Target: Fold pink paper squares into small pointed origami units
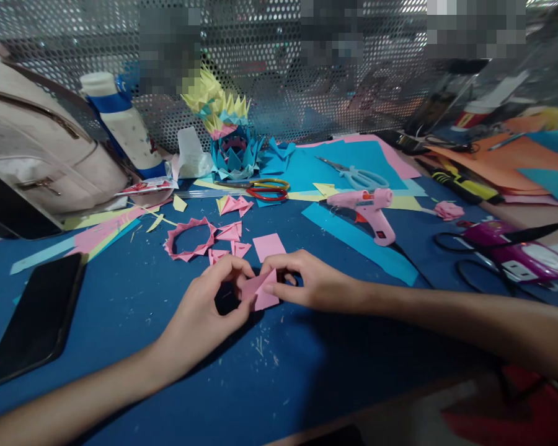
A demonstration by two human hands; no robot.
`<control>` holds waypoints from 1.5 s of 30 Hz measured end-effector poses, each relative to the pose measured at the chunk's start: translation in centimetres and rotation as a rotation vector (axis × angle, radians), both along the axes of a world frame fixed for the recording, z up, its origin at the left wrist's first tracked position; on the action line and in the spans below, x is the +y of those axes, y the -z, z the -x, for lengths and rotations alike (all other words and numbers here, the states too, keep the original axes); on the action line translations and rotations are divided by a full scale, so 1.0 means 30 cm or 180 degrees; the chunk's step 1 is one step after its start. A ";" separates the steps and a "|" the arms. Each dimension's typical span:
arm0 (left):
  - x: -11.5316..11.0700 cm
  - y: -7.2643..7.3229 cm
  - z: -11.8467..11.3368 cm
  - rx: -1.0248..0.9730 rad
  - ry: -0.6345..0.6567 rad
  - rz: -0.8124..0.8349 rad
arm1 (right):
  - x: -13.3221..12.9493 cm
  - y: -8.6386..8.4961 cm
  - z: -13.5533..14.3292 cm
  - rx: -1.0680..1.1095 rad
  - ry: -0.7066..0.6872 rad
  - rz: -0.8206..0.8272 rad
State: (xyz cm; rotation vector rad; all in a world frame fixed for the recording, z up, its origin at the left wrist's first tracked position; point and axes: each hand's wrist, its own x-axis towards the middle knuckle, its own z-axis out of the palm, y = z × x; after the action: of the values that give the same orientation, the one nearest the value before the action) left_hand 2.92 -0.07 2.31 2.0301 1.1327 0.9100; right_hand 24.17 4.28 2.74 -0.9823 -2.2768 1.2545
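Between my two hands is a small piece of pink paper [266, 296], partly folded, with one corner standing up. My left hand [216, 297] pinches its left side between thumb and fingers. On the other side, my right hand [314, 282] grips the paper with the thumb on its face and the fingers behind. Just beyond lies a flat pink paper rectangle [268, 246]. Several folded pink paper pieces [230, 231] sit beyond my left hand, beside a ring of joined pink pieces [168, 243].
A pink glue gun [365, 204] lies to the right, its cord trailing toward a purple power strip [516, 254]. Red-and-yellow-handled scissors [270, 187] and blue-handled scissors [363, 178] lie at the back. A black phone [37, 310] rests at left, near a bottle [125, 127] and backpack [41, 130].
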 end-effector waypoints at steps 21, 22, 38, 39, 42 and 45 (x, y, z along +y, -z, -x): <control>-0.011 0.051 0.073 0.1428 0.1091 -0.2432 | 0.005 0.024 -0.018 -0.0369 -0.0296 -0.0490; -0.008 0.057 0.077 0.1447 0.1146 -0.2346 | 0.004 0.025 -0.019 -0.0381 -0.0301 -0.0532; -0.002 0.069 0.100 0.1312 0.1335 -0.1707 | 0.020 0.055 -0.034 -0.0402 -0.0307 -0.0599; -0.002 0.069 0.100 0.1311 0.1346 -0.1683 | 0.020 0.055 -0.033 -0.0401 -0.0302 -0.0595; -0.002 0.066 0.100 0.1290 0.1332 -0.1699 | 0.018 0.054 -0.031 -0.0384 -0.0279 -0.0582; -0.002 0.062 0.103 0.1260 0.1253 -0.1824 | 0.022 0.052 -0.027 -0.0120 -0.0203 -0.0559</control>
State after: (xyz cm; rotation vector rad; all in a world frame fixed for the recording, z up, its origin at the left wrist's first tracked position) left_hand -0.16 -0.15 0.46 2.8687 0.6454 0.6934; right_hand 24.99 4.95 1.17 -0.8841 -2.4169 1.0468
